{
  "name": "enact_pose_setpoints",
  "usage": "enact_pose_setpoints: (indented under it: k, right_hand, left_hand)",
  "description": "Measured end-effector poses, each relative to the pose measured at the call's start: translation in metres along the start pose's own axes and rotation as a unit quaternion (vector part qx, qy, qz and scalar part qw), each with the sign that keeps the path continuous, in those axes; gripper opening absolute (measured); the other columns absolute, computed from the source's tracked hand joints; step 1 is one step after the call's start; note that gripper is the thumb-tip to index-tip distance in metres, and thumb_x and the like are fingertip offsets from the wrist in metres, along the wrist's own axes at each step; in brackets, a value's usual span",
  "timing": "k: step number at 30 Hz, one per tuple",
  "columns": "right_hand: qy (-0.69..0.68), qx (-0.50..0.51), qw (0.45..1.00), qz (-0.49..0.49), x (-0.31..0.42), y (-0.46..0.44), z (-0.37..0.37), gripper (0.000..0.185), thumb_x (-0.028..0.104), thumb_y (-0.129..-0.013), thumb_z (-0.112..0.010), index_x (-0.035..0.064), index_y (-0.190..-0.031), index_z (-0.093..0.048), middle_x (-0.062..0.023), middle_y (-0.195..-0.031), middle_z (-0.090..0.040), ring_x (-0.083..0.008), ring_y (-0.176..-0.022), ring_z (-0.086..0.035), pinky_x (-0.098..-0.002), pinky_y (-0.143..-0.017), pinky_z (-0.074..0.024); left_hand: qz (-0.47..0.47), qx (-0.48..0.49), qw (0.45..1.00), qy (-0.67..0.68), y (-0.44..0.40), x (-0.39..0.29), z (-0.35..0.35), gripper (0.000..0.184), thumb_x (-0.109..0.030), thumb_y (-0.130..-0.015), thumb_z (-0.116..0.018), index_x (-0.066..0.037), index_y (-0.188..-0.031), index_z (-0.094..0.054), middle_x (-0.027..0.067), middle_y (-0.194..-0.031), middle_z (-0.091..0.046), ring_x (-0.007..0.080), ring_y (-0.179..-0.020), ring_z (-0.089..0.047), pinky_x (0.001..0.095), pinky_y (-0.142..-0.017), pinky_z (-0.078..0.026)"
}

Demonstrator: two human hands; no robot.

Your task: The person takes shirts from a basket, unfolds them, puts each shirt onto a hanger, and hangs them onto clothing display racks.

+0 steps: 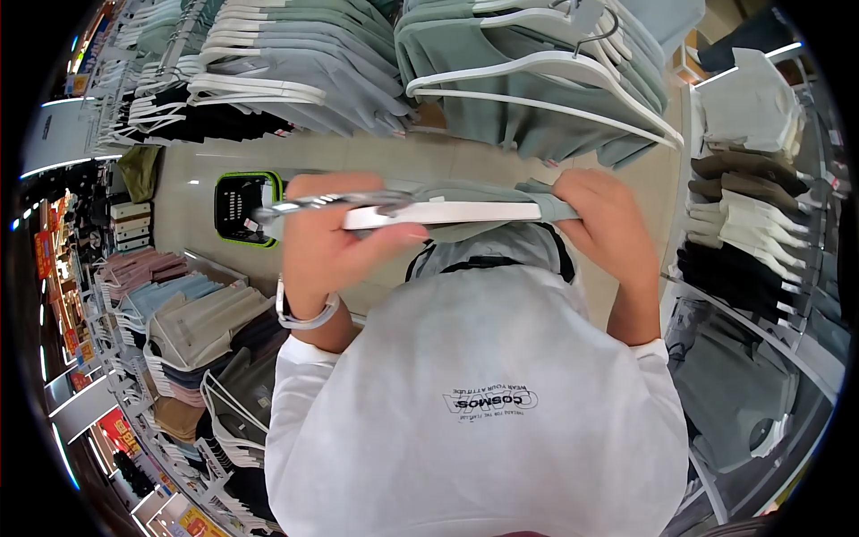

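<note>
A white hanger [447, 213] with a grey-green garment [483, 191] on it is held level in front of my chest. My left hand [327, 237] is closed round the hanger's left part, near its metal hook [335, 202], which is blurred. At the other end, my right hand [601, 219] pinches the grey-green cloth beside the hanger's tip. Most of the garment is hidden behind the hanger and my hands.
Racks of grey shirts [309, 76] and green tops on white hangers [546, 76] stand ahead. A black basket with a green rim [223, 234] is on the floor at left. More clothes racks flank both sides.
</note>
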State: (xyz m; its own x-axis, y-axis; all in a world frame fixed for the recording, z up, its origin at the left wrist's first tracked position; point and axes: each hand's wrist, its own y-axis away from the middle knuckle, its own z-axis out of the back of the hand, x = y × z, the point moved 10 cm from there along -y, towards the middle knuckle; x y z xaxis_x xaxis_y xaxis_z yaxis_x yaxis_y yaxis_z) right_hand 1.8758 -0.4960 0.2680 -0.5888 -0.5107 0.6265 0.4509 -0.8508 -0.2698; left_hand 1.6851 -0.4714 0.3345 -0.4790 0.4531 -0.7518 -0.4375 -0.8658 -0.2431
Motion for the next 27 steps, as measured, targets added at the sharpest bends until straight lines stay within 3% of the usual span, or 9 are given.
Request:
enact_pose_setpoints:
  k: [2,4,6,8,11,15,19,21,27]
  right_hand:
    - [0.004,-0.018,1.000,-0.022,-0.004,0.000,0.002,0.019,0.007,-0.063,-0.065,0.0036,-0.073,-0.050,-0.0116,-0.067,-0.050,-0.0318,-0.062,-0.052,-0.0385,-0.057,-0.0423]
    - [0.001,-0.049,0.998,-0.027,-0.013,0.008,0.005,0.019,0.009,-0.063,-0.068,0.0033,-0.071,-0.051,-0.0111,-0.064,-0.049,-0.0303,-0.058,-0.050,-0.0361,-0.053,-0.0407]
    - [-0.003,-0.076,0.997,-0.033,-0.020,0.018,0.015,0.020,0.010,-0.062,-0.070,0.0031,-0.069,-0.052,-0.0106,-0.061,-0.048,-0.0288,-0.053,-0.048,-0.0338,-0.048,-0.0391]
    - [-0.074,-0.109,0.985,-0.110,-0.040,0.028,0.028,0.021,0.012,-0.064,-0.074,0.0022,-0.065,-0.055,-0.0082,-0.055,-0.046,-0.0210,-0.046,-0.044,-0.0291,-0.044,-0.0343]
    - [-0.088,-0.111,0.979,-0.148,-0.051,0.039,0.044,0.020,0.012,-0.068,-0.074,0.0008,-0.065,-0.058,-0.0055,-0.053,-0.046,-0.0144,-0.046,-0.041,-0.0263,-0.045,-0.0317]
    - [-0.086,-0.120,0.970,-0.192,-0.064,0.050,0.057,0.020,0.009,-0.068,-0.074,-0.0007,-0.064,-0.057,-0.0043,-0.052,-0.044,-0.0118,-0.047,-0.040,-0.0251,-0.045,-0.0306]
    - [-0.003,-0.146,0.967,-0.210,-0.073,0.056,0.067,0.022,0.008,-0.066,-0.075,-0.0020,-0.067,-0.056,-0.0055,-0.054,-0.045,-0.0124,-0.048,-0.038,-0.0253,-0.046,-0.0318]
    - [0.021,-0.164,0.963,-0.212,-0.079,0.060,0.071,0.022,0.008,-0.065,-0.075,-0.0021,-0.068,-0.056,-0.0057,-0.054,-0.045,-0.0125,-0.049,-0.037,-0.0252,-0.046,-0.0324]
    - [0.062,-0.283,0.943,-0.164,-0.072,0.098,0.111,0.023,0.001,-0.060,-0.076,-0.0023,-0.070,-0.055,-0.0013,-0.057,-0.045,-0.0075,-0.053,-0.036,-0.0226,-0.048,-0.0310]
  left_hand:
    - [-0.004,0.041,0.999,-0.020,0.000,0.011,-0.007,0.037,-0.034,-0.063,-0.078,-0.004,-0.061,-0.058,0.0044,-0.049,-0.044,0.0163,-0.042,-0.038,0.0261,-0.041,-0.029]
    - [-0.059,0.048,0.996,0.040,0.000,0.008,-0.008,0.038,-0.036,-0.062,-0.079,-0.004,-0.072,-0.061,0.0047,-0.053,-0.045,0.0174,-0.044,-0.038,0.0261,-0.043,-0.030]
    - [-0.042,0.049,0.998,0.023,0.000,0.015,-0.004,0.039,-0.034,-0.061,-0.079,-0.004,-0.078,-0.061,0.0048,-0.054,-0.046,0.0179,-0.045,-0.039,0.0259,-0.044,-0.031]
    - [-0.025,0.049,0.998,0.006,0.002,0.027,0.001,0.040,-0.032,-0.060,-0.079,-0.004,-0.083,-0.061,0.0049,-0.056,-0.046,0.0184,-0.046,-0.039,0.0256,-0.045,-0.032]
    - [0.022,0.037,0.992,-0.116,0.005,0.065,0.002,0.033,-0.020,-0.060,-0.077,-0.005,-0.084,-0.061,0.0067,-0.057,-0.050,0.0215,-0.048,-0.046,0.0280,-0.048,-0.037]
    - [0.033,0.002,0.993,-0.113,0.012,0.102,-0.004,0.018,-0.011,-0.067,-0.071,-0.002,-0.076,-0.058,0.0097,-0.062,-0.055,0.0238,-0.052,-0.053,0.0297,-0.049,-0.040]
    - [0.059,0.005,0.996,-0.074,0.019,0.108,-0.018,0.019,-0.013,-0.068,-0.072,-0.002,-0.074,-0.058,0.0109,-0.064,-0.055,0.0256,-0.052,-0.053,0.0303,-0.049,-0.040]
    - [-0.008,0.029,0.996,-0.088,0.018,0.090,-0.027,0.020,-0.017,-0.071,-0.071,-0.002,-0.075,-0.058,0.0113,-0.065,-0.055,0.0273,-0.052,-0.053,0.0308,-0.048,-0.040]
    - [-0.075,0.062,0.995,0.005,0.003,0.075,-0.055,0.022,-0.021,-0.075,-0.068,-0.002,-0.079,-0.059,0.0119,-0.067,-0.056,0.0290,-0.054,-0.053,0.0324,-0.050,-0.041]
